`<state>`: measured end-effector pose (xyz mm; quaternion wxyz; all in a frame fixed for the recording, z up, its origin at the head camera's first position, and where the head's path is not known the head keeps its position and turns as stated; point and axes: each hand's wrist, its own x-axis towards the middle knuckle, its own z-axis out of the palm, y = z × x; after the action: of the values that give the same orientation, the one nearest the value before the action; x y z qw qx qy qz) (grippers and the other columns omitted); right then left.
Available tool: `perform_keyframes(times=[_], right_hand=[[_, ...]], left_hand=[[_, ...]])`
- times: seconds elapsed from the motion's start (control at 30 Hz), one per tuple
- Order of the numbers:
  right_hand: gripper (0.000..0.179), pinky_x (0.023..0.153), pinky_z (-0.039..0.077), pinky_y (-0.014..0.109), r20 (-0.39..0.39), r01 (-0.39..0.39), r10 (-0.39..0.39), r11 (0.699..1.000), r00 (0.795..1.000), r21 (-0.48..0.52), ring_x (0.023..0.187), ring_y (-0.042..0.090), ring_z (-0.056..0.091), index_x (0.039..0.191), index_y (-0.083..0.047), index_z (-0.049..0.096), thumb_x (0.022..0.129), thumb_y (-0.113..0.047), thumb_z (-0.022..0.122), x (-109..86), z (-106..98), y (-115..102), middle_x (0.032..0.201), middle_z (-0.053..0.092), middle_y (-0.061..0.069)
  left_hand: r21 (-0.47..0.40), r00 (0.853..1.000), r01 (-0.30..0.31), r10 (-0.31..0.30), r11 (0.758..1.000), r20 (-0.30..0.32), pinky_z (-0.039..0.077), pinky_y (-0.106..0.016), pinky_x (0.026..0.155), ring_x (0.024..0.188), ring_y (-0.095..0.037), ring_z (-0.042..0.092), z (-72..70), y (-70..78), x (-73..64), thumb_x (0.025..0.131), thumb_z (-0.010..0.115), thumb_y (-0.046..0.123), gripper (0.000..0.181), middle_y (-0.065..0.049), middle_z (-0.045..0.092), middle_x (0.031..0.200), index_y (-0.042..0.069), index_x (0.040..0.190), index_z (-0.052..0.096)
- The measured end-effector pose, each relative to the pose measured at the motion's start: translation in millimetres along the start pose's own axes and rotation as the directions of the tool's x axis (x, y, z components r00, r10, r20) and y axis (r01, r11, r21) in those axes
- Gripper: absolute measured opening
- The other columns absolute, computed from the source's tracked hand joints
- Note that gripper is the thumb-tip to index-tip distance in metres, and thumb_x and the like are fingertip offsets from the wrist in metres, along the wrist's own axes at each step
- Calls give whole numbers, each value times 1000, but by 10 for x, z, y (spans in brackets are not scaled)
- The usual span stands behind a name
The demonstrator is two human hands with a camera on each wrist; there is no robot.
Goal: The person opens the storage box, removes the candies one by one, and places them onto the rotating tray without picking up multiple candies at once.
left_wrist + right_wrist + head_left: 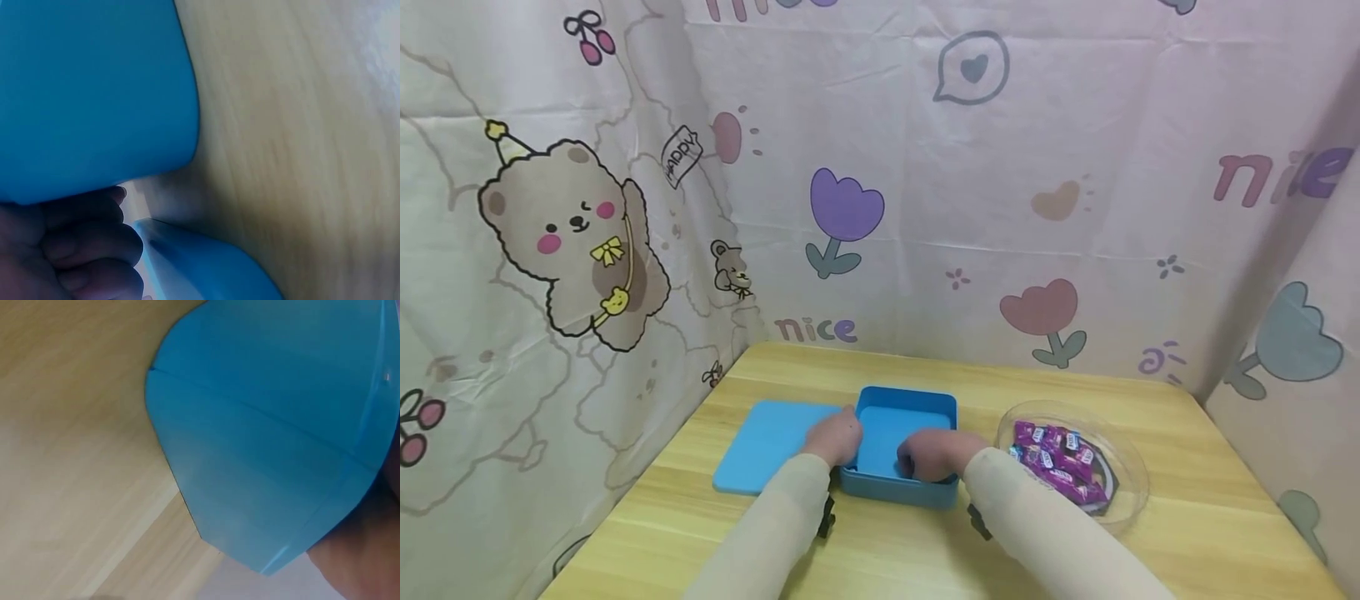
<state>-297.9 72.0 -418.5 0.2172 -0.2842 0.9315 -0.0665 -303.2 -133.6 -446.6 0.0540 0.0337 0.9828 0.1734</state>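
An open blue box (898, 492) stands on the table, a flat blue lid (767, 442) lying to its left. My left hand (837, 437) grips the box's left wall; in the left wrist view its curled fingers (100, 250) lie against the outer side, between box and lid. My right hand (928, 455) reaches over the right side into the box, fingers bent near its floor. Whether it holds anything is hidden. In the right wrist view the box's outer corner (262, 437) covers most of that hand.
To the right of the box, a clear round dish (1131, 492) holds several purple-wrapped candies (1060, 462). The wooden table (880, 550) meets a printed cloth (925, 275) at the back and sides.
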Motion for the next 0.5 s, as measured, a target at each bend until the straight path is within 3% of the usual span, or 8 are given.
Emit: perform_keyframes(times=[0.27, 0.5], right_hand=[[12, 81, 52, 38, -14, 10, -10, 1000, 1000, 0, 82, 14, 56, 96, -29, 71, 98, -19, 65, -13, 13, -14, 86, 60, -10], [13, 80, 53, 36, -40, 28, -30, 999, 999, -35, 80, 14, 56, 96, -28, 73, 98, -18, 66, -20, 32, -23, 84, 60, -9]], left_hand=[[-14, 1000, -3, 3, 1000, 0, 54, -48, 89, 111, -30, 59, -11, -28, -24, 105, 37, 18, 51, -19, 51, 148, -6, 151, 40], [-28, 1000, 0, 0, 1000, -1, 47, -54, 103, 127, -34, 54, -11, -34, -45, 106, 36, 18, 52, -20, 49, 149, -7, 151, 39]])
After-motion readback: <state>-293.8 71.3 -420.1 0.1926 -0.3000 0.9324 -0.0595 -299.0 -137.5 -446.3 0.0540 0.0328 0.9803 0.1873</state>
